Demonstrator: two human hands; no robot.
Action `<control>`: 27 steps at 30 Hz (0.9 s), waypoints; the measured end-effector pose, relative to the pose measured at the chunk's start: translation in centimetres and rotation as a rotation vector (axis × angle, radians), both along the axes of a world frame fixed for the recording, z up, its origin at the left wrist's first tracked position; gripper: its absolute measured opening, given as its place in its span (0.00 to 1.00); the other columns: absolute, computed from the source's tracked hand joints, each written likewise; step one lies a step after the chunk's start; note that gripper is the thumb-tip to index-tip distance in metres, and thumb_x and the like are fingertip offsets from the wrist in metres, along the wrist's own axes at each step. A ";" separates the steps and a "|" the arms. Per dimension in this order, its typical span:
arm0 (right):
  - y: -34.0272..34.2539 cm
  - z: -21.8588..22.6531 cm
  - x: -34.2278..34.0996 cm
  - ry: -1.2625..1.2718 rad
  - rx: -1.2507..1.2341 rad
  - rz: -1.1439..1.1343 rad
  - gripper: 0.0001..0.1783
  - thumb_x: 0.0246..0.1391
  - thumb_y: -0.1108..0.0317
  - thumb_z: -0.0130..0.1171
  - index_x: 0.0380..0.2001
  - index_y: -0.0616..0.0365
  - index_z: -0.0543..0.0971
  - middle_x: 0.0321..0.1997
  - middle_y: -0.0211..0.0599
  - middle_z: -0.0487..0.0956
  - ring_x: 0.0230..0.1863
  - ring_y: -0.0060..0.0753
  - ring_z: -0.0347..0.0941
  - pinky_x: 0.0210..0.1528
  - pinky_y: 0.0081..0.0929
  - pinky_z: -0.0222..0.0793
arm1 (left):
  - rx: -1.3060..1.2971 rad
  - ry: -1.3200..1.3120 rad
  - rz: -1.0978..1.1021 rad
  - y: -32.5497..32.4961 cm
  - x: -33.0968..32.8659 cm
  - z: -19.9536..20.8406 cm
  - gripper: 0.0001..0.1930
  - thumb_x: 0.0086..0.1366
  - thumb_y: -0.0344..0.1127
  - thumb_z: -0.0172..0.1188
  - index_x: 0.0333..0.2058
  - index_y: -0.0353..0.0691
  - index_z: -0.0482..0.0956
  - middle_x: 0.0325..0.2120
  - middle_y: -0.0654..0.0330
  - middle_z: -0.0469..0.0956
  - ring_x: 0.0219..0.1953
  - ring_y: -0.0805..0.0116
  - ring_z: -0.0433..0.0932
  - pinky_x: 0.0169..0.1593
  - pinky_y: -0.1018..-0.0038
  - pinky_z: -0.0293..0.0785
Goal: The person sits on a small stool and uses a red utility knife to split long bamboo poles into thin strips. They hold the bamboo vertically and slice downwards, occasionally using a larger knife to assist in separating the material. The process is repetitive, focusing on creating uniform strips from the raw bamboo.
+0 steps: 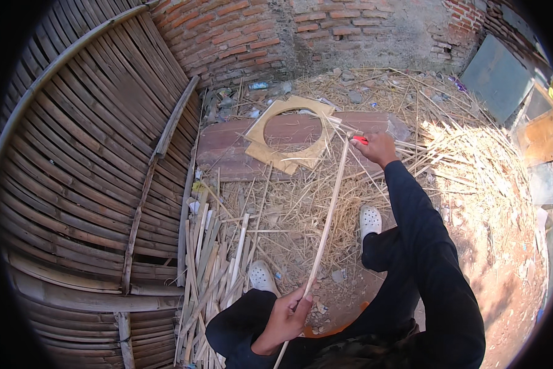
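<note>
At six o'clock our left hand (287, 317) grips a strip (327, 230); at two our right hand (376, 149) clasps a red tool (361, 140); the strip seems unfinished.

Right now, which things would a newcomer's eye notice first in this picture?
First comes the long, pale, thin wooden strip slanting through the middle, held low by the left hand, its upper part near the right hand, which grips a small red object. Then comes the flat tan board with a large round hole, lying on a brown plank beyond. A weathered brown slatted wall fills the left.
</note>
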State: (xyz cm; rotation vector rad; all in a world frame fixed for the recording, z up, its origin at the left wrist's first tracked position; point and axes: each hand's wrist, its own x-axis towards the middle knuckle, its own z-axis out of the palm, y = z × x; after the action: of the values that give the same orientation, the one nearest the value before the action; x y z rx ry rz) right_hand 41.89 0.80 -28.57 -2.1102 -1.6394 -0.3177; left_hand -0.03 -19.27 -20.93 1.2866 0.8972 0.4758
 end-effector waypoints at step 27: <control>-3.9 7.0 -10.2 1.425 0.265 0.509 0.19 0.58 0.49 0.57 0.35 0.55 0.76 0.16 0.18 0.62 0.13 0.10 0.53 0.15 0.16 0.49 | -0.024 0.006 0.209 -10.8 -3.5 0.2 0.14 0.71 0.38 0.48 0.26 0.39 0.72 0.11 0.72 0.62 0.11 0.84 0.59 0.15 0.83 0.53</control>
State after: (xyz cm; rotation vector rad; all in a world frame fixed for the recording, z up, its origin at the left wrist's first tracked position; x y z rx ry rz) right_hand 31.66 -3.05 -21.53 -1.0410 -1.0066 0.8825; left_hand -3.48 -30.02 -20.68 1.1783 1.0447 0.6237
